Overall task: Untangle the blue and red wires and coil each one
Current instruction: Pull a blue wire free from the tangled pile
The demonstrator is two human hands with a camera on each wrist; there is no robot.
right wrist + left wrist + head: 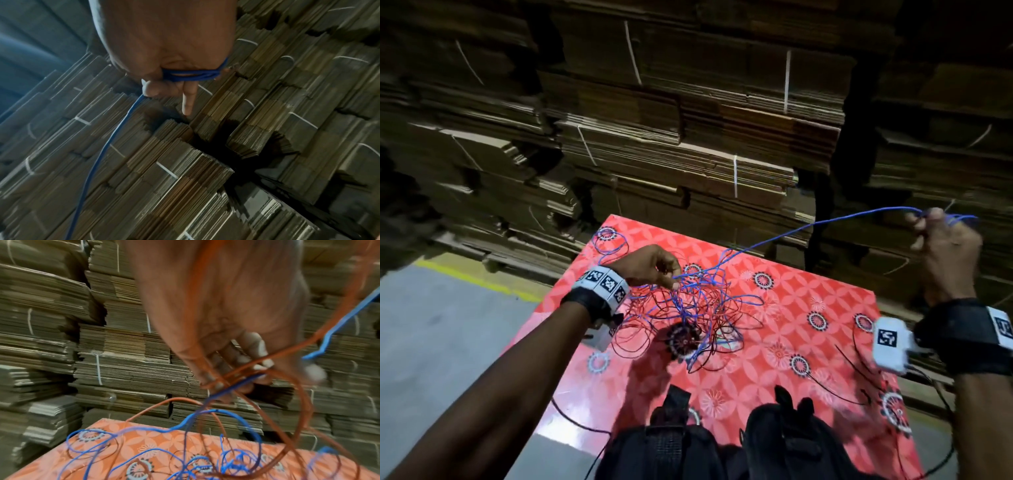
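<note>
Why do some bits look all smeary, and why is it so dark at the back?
Head view: the cardboard stacks are dim, while light glares off the red patterned cloth at its near left edge. Left wrist view: the left hand and red wire are smeared with blur. Right wrist view: the blue wire and right hand look soft.

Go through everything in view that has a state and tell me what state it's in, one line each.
blue wire: partly freed, a few loops wound on the right hand, the rest in the tangle.
red wire: tangled with the blue on the table, uncoiled.
left hand: pinches strands at the tangle.
right hand: raised, holds the blue loops.
table: covered by a red patterned cloth.
</note>
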